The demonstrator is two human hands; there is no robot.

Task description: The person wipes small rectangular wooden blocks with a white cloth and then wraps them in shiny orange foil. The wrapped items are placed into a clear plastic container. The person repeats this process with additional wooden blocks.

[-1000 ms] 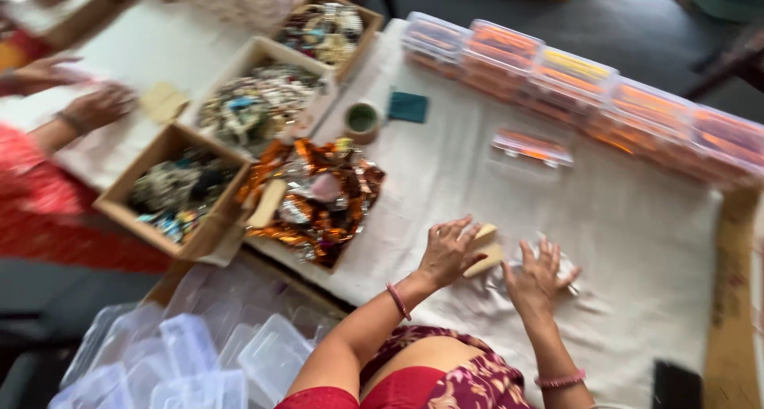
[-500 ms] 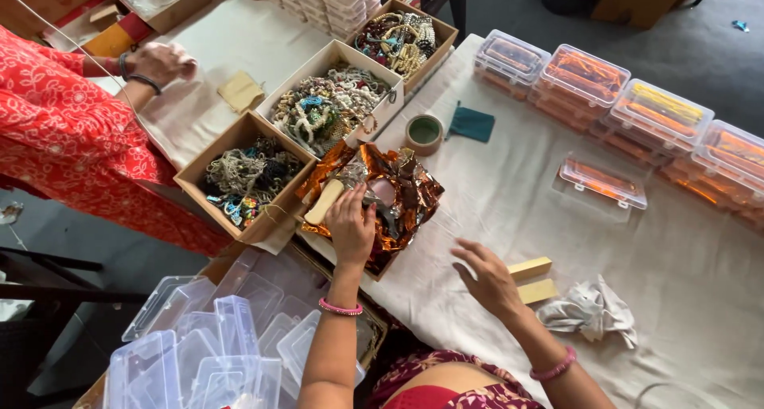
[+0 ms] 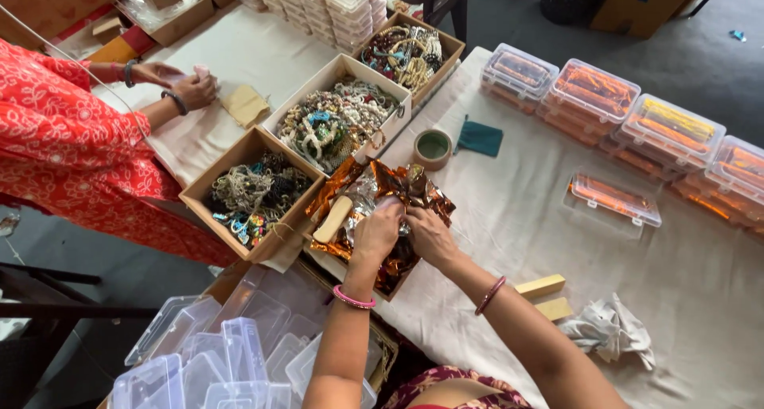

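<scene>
My left hand [image 3: 377, 232] and my right hand [image 3: 427, 235] are both down in a pile of shiny orange and silver foil wrappers [image 3: 374, 194] in a shallow box near the table's front edge. The fingers of both hands curl into the foil and touch each other; what they pinch is hidden. A pale wooden stick [image 3: 332, 219] lies on the foil just left of my left hand. Two small wooden blocks [image 3: 543, 296] and a crumpled white cloth [image 3: 609, 330] lie on the table cloth to my right.
Three cardboard boxes of mixed bead jewellery [image 3: 341, 121] run along the left. A tape roll [image 3: 433, 148] and green pouch [image 3: 480, 138] sit behind the foil. Clear lidded boxes with orange contents [image 3: 613, 196] line the right. Empty plastic boxes [image 3: 223, 361] are stacked below. A person in red [image 3: 64, 138] works at left.
My right hand has moved left from the wooden blocks into the foil pile, joining my left hand there. The view has shifted slightly.
</scene>
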